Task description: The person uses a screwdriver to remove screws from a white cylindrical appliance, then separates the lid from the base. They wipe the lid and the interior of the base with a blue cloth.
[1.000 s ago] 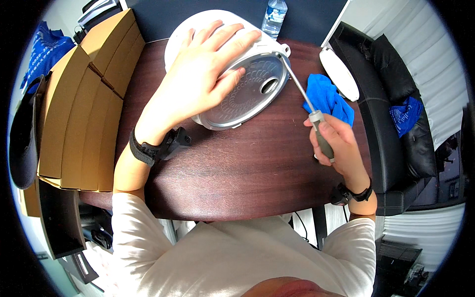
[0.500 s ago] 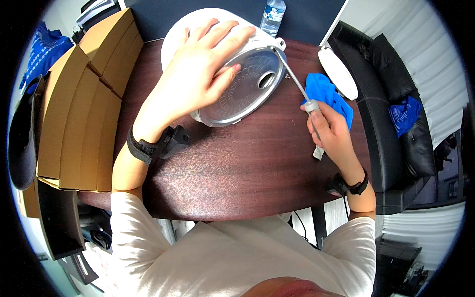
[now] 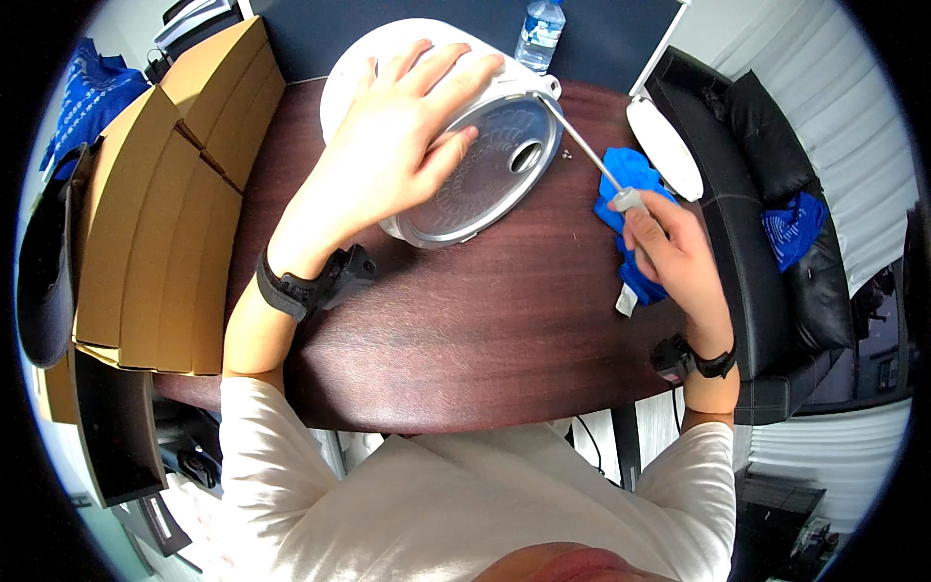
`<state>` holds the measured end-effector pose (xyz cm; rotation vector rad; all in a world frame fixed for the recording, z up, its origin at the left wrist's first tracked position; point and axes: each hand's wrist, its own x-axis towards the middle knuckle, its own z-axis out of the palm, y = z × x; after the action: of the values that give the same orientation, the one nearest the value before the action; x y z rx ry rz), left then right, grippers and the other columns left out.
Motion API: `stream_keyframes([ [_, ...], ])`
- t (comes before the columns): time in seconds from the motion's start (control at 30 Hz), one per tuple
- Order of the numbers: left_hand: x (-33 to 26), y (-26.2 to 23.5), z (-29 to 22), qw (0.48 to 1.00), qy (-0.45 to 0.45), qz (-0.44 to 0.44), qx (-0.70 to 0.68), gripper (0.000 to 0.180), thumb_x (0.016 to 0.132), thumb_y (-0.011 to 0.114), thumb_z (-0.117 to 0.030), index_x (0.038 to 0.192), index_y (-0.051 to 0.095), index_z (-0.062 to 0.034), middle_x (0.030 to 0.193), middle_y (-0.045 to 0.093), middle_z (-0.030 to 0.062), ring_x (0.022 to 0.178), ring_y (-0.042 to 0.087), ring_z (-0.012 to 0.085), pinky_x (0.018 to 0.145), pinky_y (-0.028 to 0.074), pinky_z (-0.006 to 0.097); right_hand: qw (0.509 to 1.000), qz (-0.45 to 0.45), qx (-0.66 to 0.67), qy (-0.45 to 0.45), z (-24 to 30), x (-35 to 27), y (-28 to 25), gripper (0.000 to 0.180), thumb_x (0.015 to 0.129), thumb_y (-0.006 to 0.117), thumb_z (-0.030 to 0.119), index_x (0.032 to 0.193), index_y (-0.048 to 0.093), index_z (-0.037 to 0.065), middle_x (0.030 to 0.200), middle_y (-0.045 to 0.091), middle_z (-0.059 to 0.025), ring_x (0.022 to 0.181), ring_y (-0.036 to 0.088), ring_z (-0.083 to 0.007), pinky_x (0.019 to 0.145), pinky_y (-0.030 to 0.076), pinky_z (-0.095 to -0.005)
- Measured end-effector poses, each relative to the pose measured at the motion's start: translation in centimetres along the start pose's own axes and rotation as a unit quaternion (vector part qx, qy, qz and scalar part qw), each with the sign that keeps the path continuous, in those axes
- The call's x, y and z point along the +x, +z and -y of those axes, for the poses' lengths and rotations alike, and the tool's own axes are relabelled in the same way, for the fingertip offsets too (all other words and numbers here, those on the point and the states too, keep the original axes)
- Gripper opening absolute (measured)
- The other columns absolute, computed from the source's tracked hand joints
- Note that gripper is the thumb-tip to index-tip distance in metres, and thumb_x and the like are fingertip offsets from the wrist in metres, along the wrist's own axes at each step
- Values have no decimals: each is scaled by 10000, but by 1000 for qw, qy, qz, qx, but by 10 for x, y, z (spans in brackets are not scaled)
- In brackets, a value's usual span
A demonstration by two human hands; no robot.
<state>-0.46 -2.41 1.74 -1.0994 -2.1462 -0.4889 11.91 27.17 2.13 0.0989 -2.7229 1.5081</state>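
White housing, one of it, sits at twelve o'clock from the middle of the one dark wooden table, the biggest thing here. Next in size come brown cartons toward ten o'clock, standing in two groups, their exact number hard to tell; they are probably kept at the edge to leave working room. One metal plate with a single oval hole is set in the housing, facing the person, likely so its rim is within reach. Of two hands, the left hand lies spread and ungripping across the housing, seemingly to steady it. At three o'clock, the right hand is closed around the handle of one screwdriver, whose shaft slants toward eleven, its tip at the rim beside a small loop, probably for leverage. At two lie one long white piece and one blue cloth, apparently aside. One bottle stands past twelve. Smallest, at one, are what look like two metal bits, perhaps screws.
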Motion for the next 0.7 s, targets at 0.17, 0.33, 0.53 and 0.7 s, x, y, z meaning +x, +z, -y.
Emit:
stream_keyframes([
  [0.17,1,0,0,1000,5,-5,1,572,880,635,-183,1437,519,-122,1438,513,182,1370,431,406,1143,315,523,978,66,193,49,-8,-1,10,347,1082,459,294,1177,619,1,738,539,6,451,398,-28,403,266,-196],
  [0.33,3,-13,11,998,0,8,-59,629,808,674,-222,1409,537,-97,1378,545,186,1337,469,370,1130,348,461,994,52,100,8,-9,3,12,318,1067,503,272,1144,631,-9,748,551,-1,462,427,-35,415,298,-207],
  [0.53,3,-14,12,994,-36,10,-99,681,768,685,-243,1411,532,-76,1432,524,175,1353,463,358,1139,332,443,993,80,78,29,3,7,14,336,1059,521,297,1056,654,-12,747,569,-3,478,466,-43,425,332,-209],
  [0.7,2,-10,18,999,2,13,-32,674,757,658,-266,1396,552,-78,1482,502,176,1391,433,360,1172,284,450,992,94,76,29,6,11,14,369,1069,495,327,992,636,-5,739,568,2,480,475,-46,424,349,-210],
])
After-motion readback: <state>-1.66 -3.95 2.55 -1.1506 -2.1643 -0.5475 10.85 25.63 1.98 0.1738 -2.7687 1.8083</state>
